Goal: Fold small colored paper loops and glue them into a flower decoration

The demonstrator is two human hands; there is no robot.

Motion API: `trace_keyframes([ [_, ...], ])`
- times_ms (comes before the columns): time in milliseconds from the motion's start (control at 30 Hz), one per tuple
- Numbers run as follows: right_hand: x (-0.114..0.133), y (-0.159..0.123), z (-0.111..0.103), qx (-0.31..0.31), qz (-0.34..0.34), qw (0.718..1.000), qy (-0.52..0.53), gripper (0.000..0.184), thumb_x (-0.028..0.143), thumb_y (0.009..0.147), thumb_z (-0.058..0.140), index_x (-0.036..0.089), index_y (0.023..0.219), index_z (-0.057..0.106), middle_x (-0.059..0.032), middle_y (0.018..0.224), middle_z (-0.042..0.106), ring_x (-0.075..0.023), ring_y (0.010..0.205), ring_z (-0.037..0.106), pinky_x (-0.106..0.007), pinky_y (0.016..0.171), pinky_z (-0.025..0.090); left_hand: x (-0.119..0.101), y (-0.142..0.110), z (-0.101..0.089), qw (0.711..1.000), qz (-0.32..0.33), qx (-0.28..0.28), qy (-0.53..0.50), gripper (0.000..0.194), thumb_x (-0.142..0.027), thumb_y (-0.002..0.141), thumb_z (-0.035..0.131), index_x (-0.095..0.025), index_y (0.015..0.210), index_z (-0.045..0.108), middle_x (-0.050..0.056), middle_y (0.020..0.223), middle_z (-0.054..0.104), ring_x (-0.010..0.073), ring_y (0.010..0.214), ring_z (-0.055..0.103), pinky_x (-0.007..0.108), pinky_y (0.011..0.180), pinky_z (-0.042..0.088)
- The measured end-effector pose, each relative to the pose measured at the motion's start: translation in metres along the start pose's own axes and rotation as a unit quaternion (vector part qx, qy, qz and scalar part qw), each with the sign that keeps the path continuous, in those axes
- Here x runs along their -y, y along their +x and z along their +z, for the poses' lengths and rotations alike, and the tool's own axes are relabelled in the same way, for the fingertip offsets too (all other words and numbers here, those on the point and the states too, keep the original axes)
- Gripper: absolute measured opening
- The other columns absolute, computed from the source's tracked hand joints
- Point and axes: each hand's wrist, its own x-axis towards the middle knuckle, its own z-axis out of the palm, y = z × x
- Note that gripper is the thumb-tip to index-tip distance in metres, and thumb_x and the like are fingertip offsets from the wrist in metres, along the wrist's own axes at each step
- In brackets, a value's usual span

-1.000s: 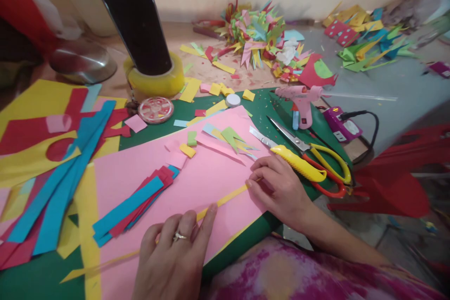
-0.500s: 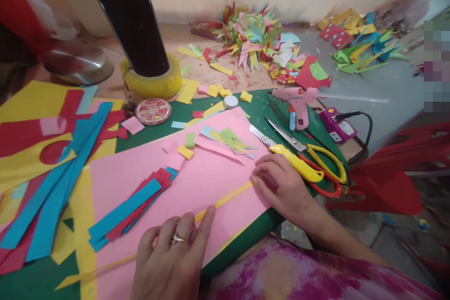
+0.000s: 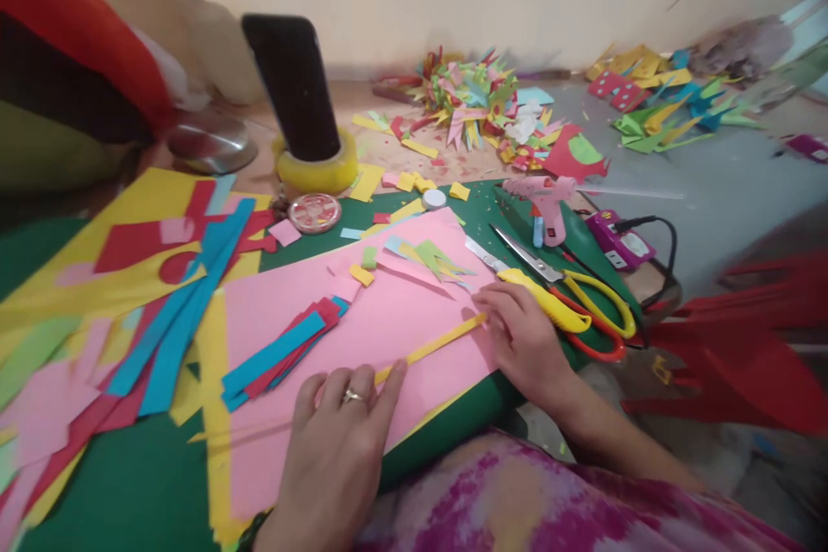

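A narrow yellow paper strip (image 3: 446,340) runs slantwise over a pink paper sheet (image 3: 278,457). My left hand (image 3: 342,440), with a ring, is over its middle, fingertips bent and pressed onto it; the strip's thin tail comes out on the left. At the strip's right end, my right hand (image 3: 523,345) has its fingers and thumb closed on it. Beside my right hand lie a yellow-handled cutter (image 3: 547,297) and scissors (image 3: 556,276). Left of centre on the sheet, blue and red paper strips (image 3: 278,354) lie in a small stack.
Behind the sheet stand a pink glue gun (image 3: 547,203), a yellow tape roll (image 3: 316,172) with a phone (image 3: 294,86) propped in it, and a round container (image 3: 314,213). Coloured paper pieces (image 3: 174,302) cover the left side. A purple power adapter (image 3: 617,237) sits right, near a red chair (image 3: 743,345).
The view has shifted, so most things appear farther right and lower. Both hands stay on the yellow strip, with little change in their grip.
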Motion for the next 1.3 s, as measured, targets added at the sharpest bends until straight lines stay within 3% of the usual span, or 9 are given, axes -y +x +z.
trace_keyframes([
  [100, 0.017, -0.004, -0.001, -0.025, -0.096, 0.995, -0.016, 0.031, -0.001, 0.086, 0.046, 0.019, 0.103, 0.063, -0.0087, 0.097, 0.067, -0.0209, 0.09, 0.058, -0.037, 0.079, 0.052, -0.006, 0.003, -0.003, 1.0, -0.002, 0.002, 0.0, 0.05, 0.001, 0.077, 0.051, -0.021, 0.12, 0.064, 0.006, 0.086, 0.063, 0.0203, 0.077, 0.054, 0.039, 0.079, 0.039],
  [200, 0.037, -0.004, 0.006, 0.046, -0.193, 0.979, 0.036, 0.033, 0.0, 0.087, 0.042, 0.014, 0.106, 0.064, -0.0096, 0.098, 0.07, -0.0198, 0.089, 0.06, -0.033, 0.078, 0.054, -0.013, 0.004, -0.005, 1.0, -0.007, 0.003, 0.015, 0.043, -0.003, 0.083, 0.049, -0.018, 0.121, 0.061, 0.006, 0.087, 0.062, 0.0212, 0.08, 0.054, 0.041, 0.082, 0.042],
  [333, 0.049, -0.002, 0.017, 0.085, -0.232, 0.969, 0.022, 0.028, 0.005, 0.091, 0.041, 0.011, 0.098, 0.067, -0.0107, 0.092, 0.071, -0.019, 0.081, 0.061, -0.031, 0.072, 0.054, -0.014, -0.001, -0.009, 0.999, -0.016, -0.002, 0.03, 0.04, -0.006, 0.087, 0.047, -0.018, 0.123, 0.059, 0.006, 0.09, 0.064, 0.0212, 0.082, 0.056, 0.044, 0.09, 0.041],
  [500, 0.047, -0.006, 0.017, 0.087, -0.237, 0.967, -0.031, 0.032, 0.002, 0.089, 0.041, 0.012, 0.104, 0.067, -0.0093, 0.095, 0.071, -0.0188, 0.082, 0.06, -0.03, 0.072, 0.054, 0.002, -0.017, -0.022, 0.988, -0.139, -0.06, -0.013, 0.026, -0.027, 0.089, 0.058, -0.022, 0.113, 0.065, 0.009, 0.1, 0.067, 0.024, 0.092, 0.058, 0.045, 0.09, 0.039],
  [600, 0.049, -0.009, 0.016, 0.088, -0.229, 0.969, -0.042, 0.034, -0.001, 0.088, 0.04, 0.012, 0.104, 0.067, -0.0081, 0.095, 0.071, -0.0184, 0.083, 0.06, -0.028, 0.073, 0.053, 0.01, -0.02, -0.025, 0.98, -0.189, -0.045, -0.04, 0.015, -0.032, 0.086, 0.064, -0.024, 0.096, 0.071, 0.006, 0.093, 0.068, 0.0243, 0.088, 0.059, 0.044, 0.085, 0.038],
  [733, 0.05, -0.01, 0.018, 0.075, -0.227, 0.97, -0.04, 0.03, 0.001, 0.089, 0.042, 0.009, 0.104, 0.067, -0.0083, 0.095, 0.071, -0.019, 0.083, 0.059, -0.028, 0.073, 0.053, 0.004, -0.009, -0.024, 0.975, -0.208, 0.007, -0.081, 0.012, -0.031, 0.087, 0.063, -0.024, 0.086, 0.072, 0.004, 0.089, 0.067, 0.0235, 0.088, 0.059, 0.042, 0.082, 0.037],
  [900, 0.049, -0.012, 0.02, 0.06, -0.223, 0.973, -0.029, 0.029, 0.002, 0.09, 0.043, 0.008, 0.105, 0.067, -0.0086, 0.097, 0.071, -0.0189, 0.084, 0.059, -0.028, 0.075, 0.052, -0.009, 0.01, -0.021, 0.968, -0.233, 0.071, -0.064, 0.017, -0.028, 0.091, 0.056, -0.018, 0.084, 0.068, 0.008, 0.091, 0.066, 0.0269, 0.091, 0.056, 0.044, 0.081, 0.037],
  [1067, 0.046, -0.013, 0.02, 0.065, -0.212, 0.975, -0.005, 0.028, 0.002, 0.089, 0.045, 0.008, 0.105, 0.067, -0.0095, 0.098, 0.071, -0.0193, 0.086, 0.059, -0.029, 0.075, 0.053, -0.008, 0.013, -0.025, 0.958, -0.255, 0.12, -0.055, 0.018, -0.026, 0.092, 0.054, -0.017, 0.084, 0.068, 0.009, 0.095, 0.064, 0.0285, 0.094, 0.055, 0.045, 0.082, 0.038],
  [1300, 0.044, -0.012, 0.019, 0.068, -0.207, 0.976, 0.005, 0.032, 0.0, 0.088, 0.042, 0.011, 0.104, 0.068, -0.0093, 0.098, 0.071, -0.0184, 0.087, 0.059, -0.028, 0.075, 0.054, 0.0, 0.0, -0.029, 0.951, -0.281, 0.121, -0.052, 0.017, -0.025, 0.09, 0.056, -0.019, 0.08, 0.068, 0.008, 0.096, 0.065, 0.028, 0.093, 0.055, 0.044, 0.08, 0.039],
])
